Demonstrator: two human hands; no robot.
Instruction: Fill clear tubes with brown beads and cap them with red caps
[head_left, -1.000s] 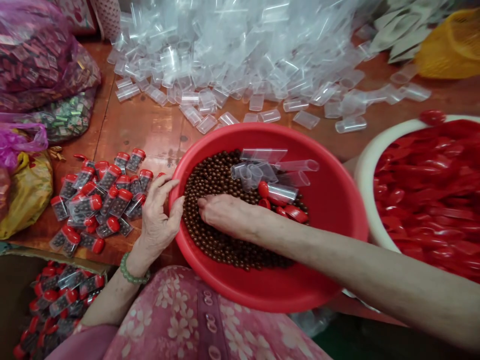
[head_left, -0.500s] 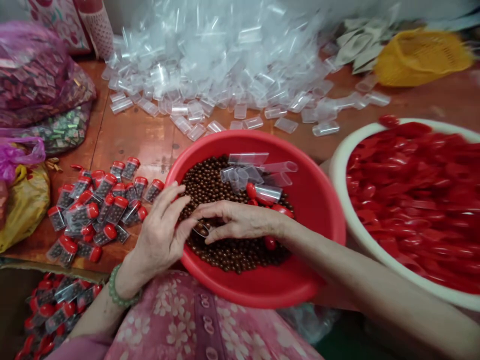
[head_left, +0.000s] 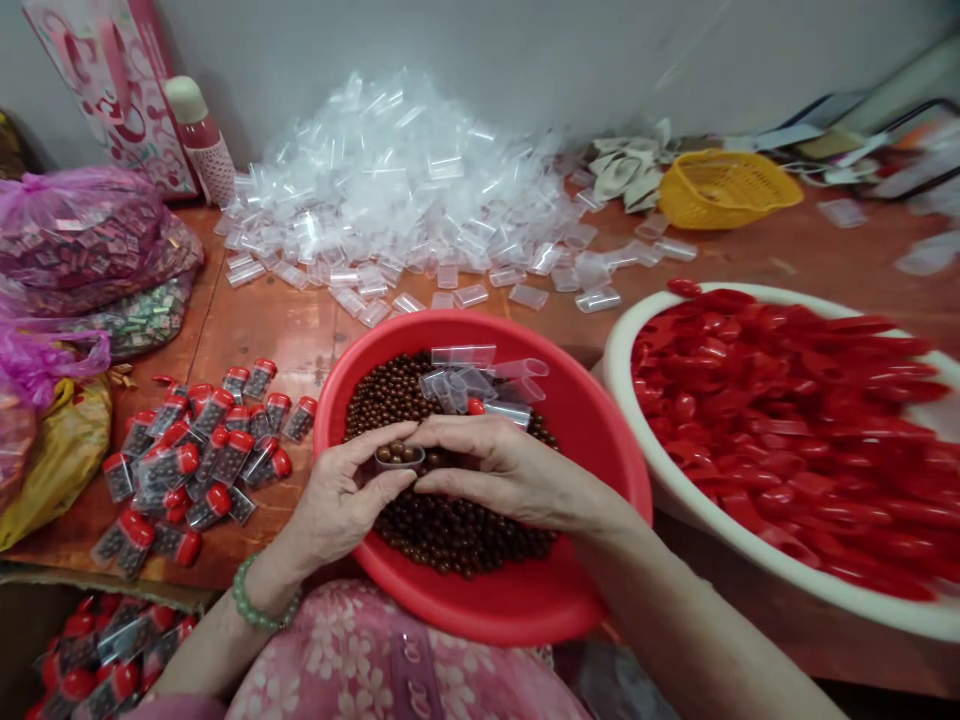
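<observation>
A small clear oval plastic case (head_left: 400,464) holds brown balls, which show at its upward mouth. My left hand (head_left: 341,495) has its fingers and thumb closed around the case from the left. From the right, my right hand (head_left: 510,465) curves its thumb and forefinger around the case, their tips close to the left fingertips. Both hands are over a red basin (head_left: 626,480) containing many loose brown balls (head_left: 465,540). Several empty clear cases (head_left: 465,385) lie on the balls at the back, beside a red cap (head_left: 476,406). My right hand hides part of the balls.
A white tub (head_left: 619,370) of red plastic caps (head_left: 757,430) stands at right. Filled red-capped cases (head_left: 202,450) lie at left, more in a box (head_left: 112,640) below. Behind are a heap of clear cases (head_left: 397,190), a yellow basket (head_left: 727,190), a bottle (head_left: 202,145) and plastic bags (head_left: 90,240).
The case has come up between both hands, its mouth of balls now showing. My left hand has moved from the basin's rim onto the case. The camera view has tilted up and shifted right.
</observation>
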